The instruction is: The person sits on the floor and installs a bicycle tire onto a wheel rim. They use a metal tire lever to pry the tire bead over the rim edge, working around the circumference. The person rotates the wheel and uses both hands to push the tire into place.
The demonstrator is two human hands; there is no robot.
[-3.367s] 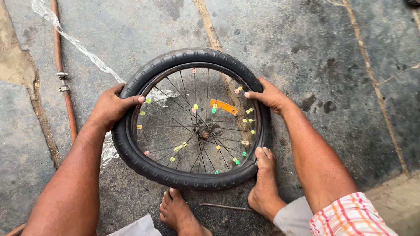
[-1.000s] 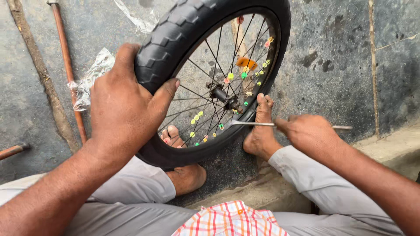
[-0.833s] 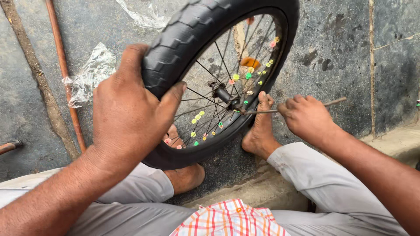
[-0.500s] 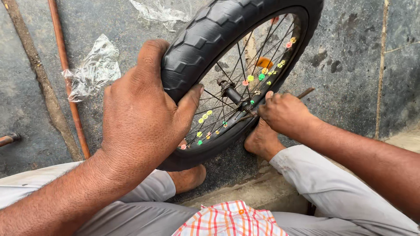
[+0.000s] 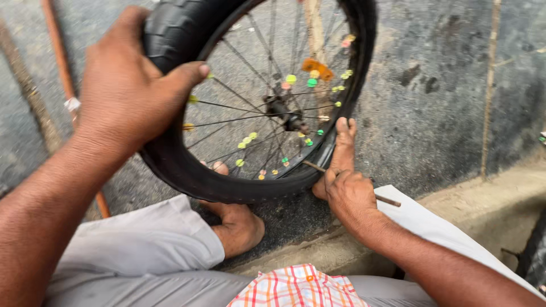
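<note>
Two hands are working one small bicycle wheel (image 5: 227,108) in the head view. The wheel is standing tilted on the stone floor (image 5: 443,85), its bottom edge sitting between the person's bare feet, near the floor's lower step edge.

The left hand (image 5: 133,94) is gripping the black tyre (image 5: 170,34) at the upper left of the wheel, fingers wrapping over the tread and the thumb pressing the inner side by the rim. Fingers are closed firmly on it.

The right hand (image 5: 350,193) is curling shut around a thin metal rod (image 5: 387,200), which is poking out both sides of the fist; its front end is pointing at the tyre's lower right edge, right by the rim. Whether the tip is touching the tyre, I cannot tell.

The right foot (image 5: 341,150) is pressing against the tyre just beside that hand. The left foot (image 5: 236,224) is lying under the wheel's bottom edge.

Coloured beads (image 5: 291,79) are sitting on the spokes around the hub (image 5: 284,111). A rusty pipe (image 5: 60,62) is running along the floor's left edge, blurred.
</note>
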